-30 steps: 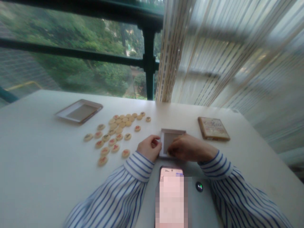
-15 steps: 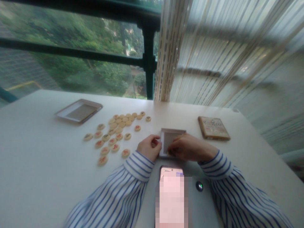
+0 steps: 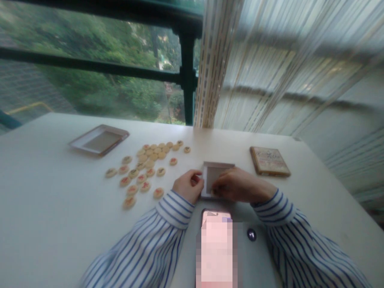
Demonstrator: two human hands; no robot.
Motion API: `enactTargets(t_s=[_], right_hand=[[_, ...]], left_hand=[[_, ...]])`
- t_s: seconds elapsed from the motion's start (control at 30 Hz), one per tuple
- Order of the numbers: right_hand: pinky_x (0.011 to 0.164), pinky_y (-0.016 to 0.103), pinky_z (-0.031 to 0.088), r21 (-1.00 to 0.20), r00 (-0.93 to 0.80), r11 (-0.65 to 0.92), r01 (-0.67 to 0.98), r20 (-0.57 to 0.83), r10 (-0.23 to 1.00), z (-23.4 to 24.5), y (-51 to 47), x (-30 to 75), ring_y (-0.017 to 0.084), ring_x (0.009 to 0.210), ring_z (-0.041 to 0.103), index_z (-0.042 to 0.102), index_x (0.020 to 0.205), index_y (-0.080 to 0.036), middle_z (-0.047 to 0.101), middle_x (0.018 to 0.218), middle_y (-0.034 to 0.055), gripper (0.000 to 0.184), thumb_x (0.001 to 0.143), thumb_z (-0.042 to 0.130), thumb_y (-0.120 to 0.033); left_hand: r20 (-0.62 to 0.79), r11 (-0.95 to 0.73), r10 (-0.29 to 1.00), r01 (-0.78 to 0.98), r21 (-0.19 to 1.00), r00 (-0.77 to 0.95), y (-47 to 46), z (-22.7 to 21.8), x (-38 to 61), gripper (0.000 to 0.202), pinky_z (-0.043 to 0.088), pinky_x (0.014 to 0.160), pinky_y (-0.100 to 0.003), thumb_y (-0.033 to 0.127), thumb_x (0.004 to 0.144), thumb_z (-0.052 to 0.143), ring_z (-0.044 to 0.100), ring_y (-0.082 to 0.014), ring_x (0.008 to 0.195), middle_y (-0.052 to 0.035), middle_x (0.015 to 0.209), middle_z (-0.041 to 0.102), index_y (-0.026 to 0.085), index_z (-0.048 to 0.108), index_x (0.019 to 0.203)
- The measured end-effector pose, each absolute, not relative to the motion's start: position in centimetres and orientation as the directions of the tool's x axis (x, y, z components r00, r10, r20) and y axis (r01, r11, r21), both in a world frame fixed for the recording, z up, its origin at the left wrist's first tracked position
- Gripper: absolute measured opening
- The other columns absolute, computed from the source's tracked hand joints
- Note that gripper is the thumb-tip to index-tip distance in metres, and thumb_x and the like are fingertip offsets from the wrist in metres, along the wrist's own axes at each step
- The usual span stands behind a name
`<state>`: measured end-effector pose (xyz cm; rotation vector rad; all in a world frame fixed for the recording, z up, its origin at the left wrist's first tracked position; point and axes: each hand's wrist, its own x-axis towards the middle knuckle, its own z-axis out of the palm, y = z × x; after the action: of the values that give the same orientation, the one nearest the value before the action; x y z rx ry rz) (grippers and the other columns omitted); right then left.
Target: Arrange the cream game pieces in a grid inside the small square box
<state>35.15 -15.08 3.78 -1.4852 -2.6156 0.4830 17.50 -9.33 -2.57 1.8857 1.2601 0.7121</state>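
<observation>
Box (image 3: 217, 174) is pinched at its side wall by left hand (image 3: 188, 185), likely to steady it, while right hand (image 3: 237, 186) curls into it, grasp unclear.

soft daylight from the window (image 3: 90, 76), slight blur, warped edges

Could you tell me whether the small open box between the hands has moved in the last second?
No. The small open box lies just as far left of the patterned box as before; only the camera shifted slightly.
</observation>
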Motion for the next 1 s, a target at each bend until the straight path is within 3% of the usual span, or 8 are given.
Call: enactTargets(t_s=[0.23, 0.67, 1.0], right_hand=[[0.065, 0.022, 0.038, -0.274, -0.482, 0.443, 0.854, -0.094, 0.871, 4.4, -15.2, 35.7, 0.012, 0.072, 0.056, 0.066, 0.094, -0.019, 0.067, 0.082, 0.0042, 0.026, 0.072, 0.052, -0.015], [0.068, 0.022, 0.039, -0.294, -0.443, 0.396, 0.870, -0.114, 0.889, 5.2, -15.4, 35.9, 0.013, 0.075, 0.057, 0.066, 0.096, -0.019, 0.067, 0.087, 0.0043, 0.026, 0.075, 0.052, -0.017], [0.069, 0.022, 0.039, -0.292, -0.455, 0.416, 0.861, -0.079, 0.887, 4.8, -15.4, 36.0, 0.013, 0.076, 0.058, 0.066, 0.096, -0.018, 0.067, 0.087, 0.0042, 0.028, 0.074, 0.051, -0.015]], left_hand=[[0.157, -0.376, 0.885, 0.474, 0.796, 0.437, -10.0, -2.2, 17.6, 0.024, 0.042, 0.053, -0.021, 0.023, 0.066, 0.058, 0.047, -0.0062, 0.051, -0.0006, 0.076, 0.055, 0.019, 0.067, 0.088], [0.096, -0.438, 0.838, 0.557, 0.706, 0.537, -11.1, -1.0, 17.4, 0.016, 0.042, 0.059, -0.024, 0.021, 0.063, 0.058, 0.045, -0.0085, 0.060, -0.0013, 0.079, 0.044, 0.020, 0.071, 0.073], [0.076, -0.471, 0.820, 0.593, 0.653, 0.568, -11.3, -0.6, 17.5, 0.018, 0.042, 0.064, -0.026, 0.023, 0.065, 0.056, 0.046, -0.0101, 0.063, -0.0014, 0.077, 0.044, 0.020, 0.072, 0.074]])
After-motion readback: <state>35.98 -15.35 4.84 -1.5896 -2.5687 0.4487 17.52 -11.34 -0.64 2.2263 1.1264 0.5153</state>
